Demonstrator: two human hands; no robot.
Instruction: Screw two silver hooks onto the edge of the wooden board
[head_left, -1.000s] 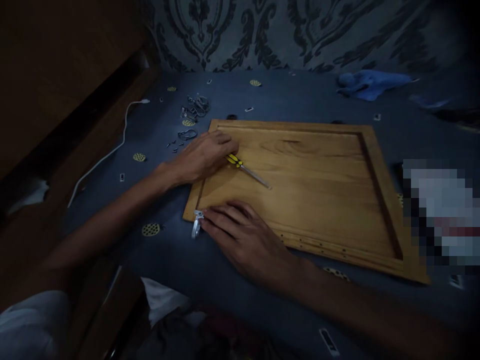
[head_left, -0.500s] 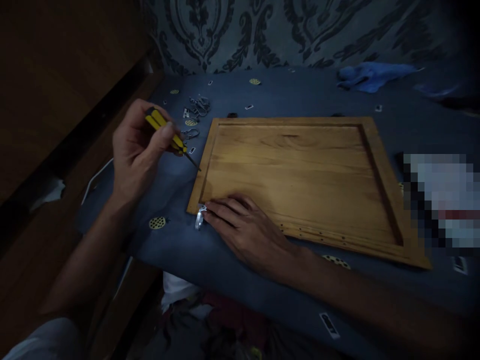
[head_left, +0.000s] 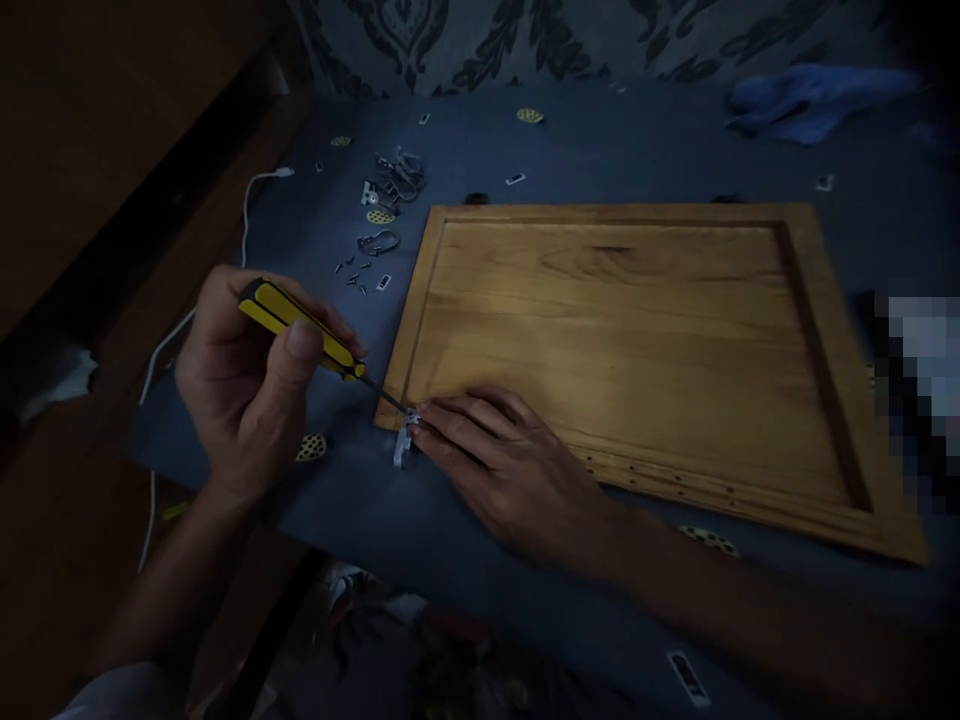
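Note:
A framed wooden panel (head_left: 637, 340) lies flat on a dark blue cloth. My left hand (head_left: 240, 385) is closed around a yellow-and-black screwdriver (head_left: 304, 335), its tip angled down to a small metal bracket (head_left: 403, 440) at the panel's near left corner. My right hand (head_left: 502, 455) lies on that corner with fingers stretched out, the fingertips pressing on the bracket.
Loose metal brackets (head_left: 397, 180) and small screws (head_left: 352, 272) lie on the cloth left of the panel's far corner. A white cable (head_left: 244, 225) runs along the left. Round perforated discs (head_left: 311, 447) are scattered about. A blue rag (head_left: 814, 100) lies far right. Dark wooden furniture (head_left: 112, 150) stands left.
My left hand picked the screwdriver up off the panel, lifted it to the left, then brought its tip down to the bracket at the near left corner. My right hand stayed on that corner.

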